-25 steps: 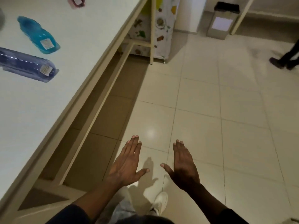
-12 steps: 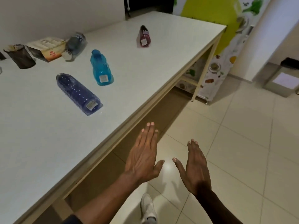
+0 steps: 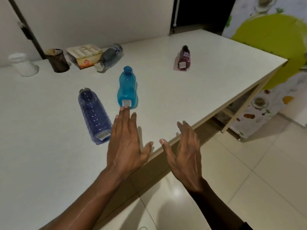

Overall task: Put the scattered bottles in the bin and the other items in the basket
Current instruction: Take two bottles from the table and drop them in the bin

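1. Bottles, four in all, lie on their sides on the white table (image 3: 199, 83); no bin or basket is in view.
2. Violet bottle (image 3: 94, 113) lies near the table's front edge. A careless nudge could roll it off.
3. Left hand (image 3: 126, 146) is over the table and right hand (image 3: 184, 153) is at its front edge, both flat-fingered and empty.
4. Teal bottle (image 3: 127, 88) lies mid-table by the left fingertips; contact cannot be judged.
5. Grey bottle (image 3: 110, 57) leans on a carton (image 3: 84, 55) at the table's back, so lifting one may shift the other.
6. Maroon bottle (image 3: 184, 58) lies toward the table's far right.
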`<state>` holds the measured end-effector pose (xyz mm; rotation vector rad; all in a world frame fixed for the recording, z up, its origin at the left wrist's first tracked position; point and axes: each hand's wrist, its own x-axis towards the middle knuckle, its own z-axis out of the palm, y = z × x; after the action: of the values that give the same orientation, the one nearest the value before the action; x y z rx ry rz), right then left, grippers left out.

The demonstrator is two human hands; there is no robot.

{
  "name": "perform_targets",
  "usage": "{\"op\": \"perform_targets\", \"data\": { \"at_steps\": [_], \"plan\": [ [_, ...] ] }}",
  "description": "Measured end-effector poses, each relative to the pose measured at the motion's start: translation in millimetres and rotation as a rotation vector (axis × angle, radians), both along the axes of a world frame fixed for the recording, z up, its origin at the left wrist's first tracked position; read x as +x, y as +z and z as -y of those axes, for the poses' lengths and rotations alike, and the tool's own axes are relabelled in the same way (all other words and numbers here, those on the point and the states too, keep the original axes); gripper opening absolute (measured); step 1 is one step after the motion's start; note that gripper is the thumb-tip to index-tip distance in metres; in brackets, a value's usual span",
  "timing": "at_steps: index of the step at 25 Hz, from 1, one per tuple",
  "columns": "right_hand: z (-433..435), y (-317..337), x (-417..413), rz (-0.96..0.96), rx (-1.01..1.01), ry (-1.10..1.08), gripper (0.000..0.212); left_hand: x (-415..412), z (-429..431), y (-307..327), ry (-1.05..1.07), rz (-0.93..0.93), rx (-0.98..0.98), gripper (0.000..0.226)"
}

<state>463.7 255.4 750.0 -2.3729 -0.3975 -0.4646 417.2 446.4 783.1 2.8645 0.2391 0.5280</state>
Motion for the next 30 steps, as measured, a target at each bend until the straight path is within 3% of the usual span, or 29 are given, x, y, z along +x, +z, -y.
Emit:
{"op": "perform_targets", "data": {
  "at_steps": [5,9,11,13,16,23,27,30],
  "plan": [
    [-50.5,18.1,73.2,-0.077,0.064,0.206,0.076,30.6,-44.5,7.7,0.321,0.039,-0.098,0.107],
    [-83.4,27.6,116.6,-0.043,0.021,0.302,0.077,43.6,-64.7,9.0,0.557,-0.103,-0.114,0.113],
    [-102.0,38.2,143.1,-0.069,0.024,0.362,0.081,49.2,-64.7,9.9,0.63,-0.127,-0.21,0.109],
    [-121.8,47.6,173.3,-0.086,0.01,0.393,0.085,53.5,-63.4,11.6,0.671,-0.116,-0.265,0.101],
    [-151.6,59.3,207.1,-0.13,-0.037,0.439,0.089,54.8,-59.8,12.5,0.741,-0.128,-0.195,0.091],
    [-200.2,59.3,236.8,-0.407,-0.141,0.385,0.112,51.4,-64.8,6.7,0.76,-0.124,-0.196,0.093],
    [-206.5,52.4,246.9,-0.589,-0.108,0.396,0.109,44.2,-70.8,4.4,0.753,-0.075,-0.251,0.095],
    [-199.5,55.5,247.7,-0.625,-0.106,0.42,0.099,43.5,-68.2,4.4,0.753,-0.062,-0.253,0.096]
  ]
}}
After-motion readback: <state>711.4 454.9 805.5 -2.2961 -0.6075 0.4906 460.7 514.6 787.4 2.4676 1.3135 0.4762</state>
